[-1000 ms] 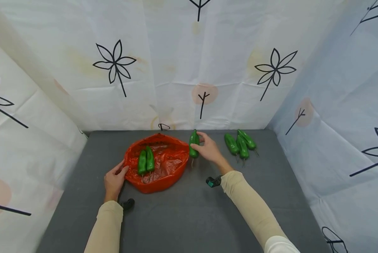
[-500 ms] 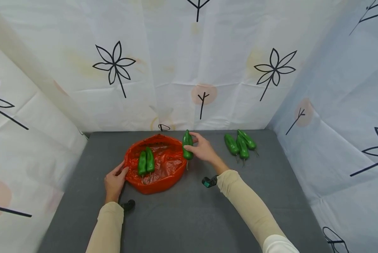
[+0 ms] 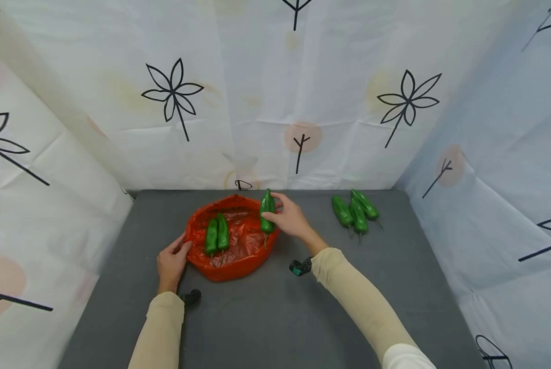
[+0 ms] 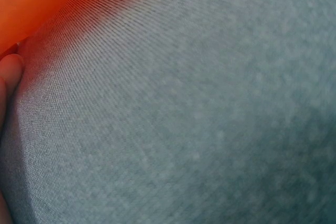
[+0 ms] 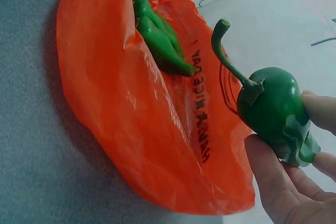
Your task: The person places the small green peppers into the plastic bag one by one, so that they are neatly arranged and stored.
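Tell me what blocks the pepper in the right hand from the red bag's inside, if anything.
Nothing visible: the red bag gapes open, the held pepper is at its right side, and the two peppers inside lie toward its left.

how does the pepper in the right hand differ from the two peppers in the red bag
The held pepper is gripped by the right hand, while the bagged peppers have no hand on them.
The held pepper is at the right-hand rim of the red bag in the head view; the bagged peppers lie inside it, toward the left.
The held pepper is single; the bagged peppers lie side by side.
All are green, glossy and stemmed.
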Motion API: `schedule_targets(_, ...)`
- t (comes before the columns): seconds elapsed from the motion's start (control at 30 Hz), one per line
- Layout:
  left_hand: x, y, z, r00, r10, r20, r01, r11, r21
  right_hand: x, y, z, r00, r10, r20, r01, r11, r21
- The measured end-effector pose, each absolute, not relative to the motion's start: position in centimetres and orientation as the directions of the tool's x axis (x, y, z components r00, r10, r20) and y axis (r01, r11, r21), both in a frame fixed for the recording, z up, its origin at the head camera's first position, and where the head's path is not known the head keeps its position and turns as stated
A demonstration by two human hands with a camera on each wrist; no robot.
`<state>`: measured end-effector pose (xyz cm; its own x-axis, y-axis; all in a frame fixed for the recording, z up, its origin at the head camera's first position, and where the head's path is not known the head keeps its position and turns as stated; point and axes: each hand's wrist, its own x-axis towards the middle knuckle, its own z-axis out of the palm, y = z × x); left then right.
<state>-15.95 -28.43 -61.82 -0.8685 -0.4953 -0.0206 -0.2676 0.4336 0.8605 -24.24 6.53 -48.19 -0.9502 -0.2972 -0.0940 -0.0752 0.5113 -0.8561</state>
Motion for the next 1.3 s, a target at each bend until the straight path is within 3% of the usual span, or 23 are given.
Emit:
schedule_targets(0.93, -15.7, -28.6, -61.2, -0.874, -0.482, -0.062, -0.275, 0.384, 0.881, -25.2, 1.9, -48.3, -0.922, -0.377, -0.092, -0.133, 0.529, -0.838)
schedule_targets(1.3, -15.8, -28.8, -61.8, -0.878, -0.475, -0.054, -0.274, 0.407, 0.871, -25.5, 0.3, -49.8, -0.918, -0.365, -0.156, -0.041, 0.478, -0.878)
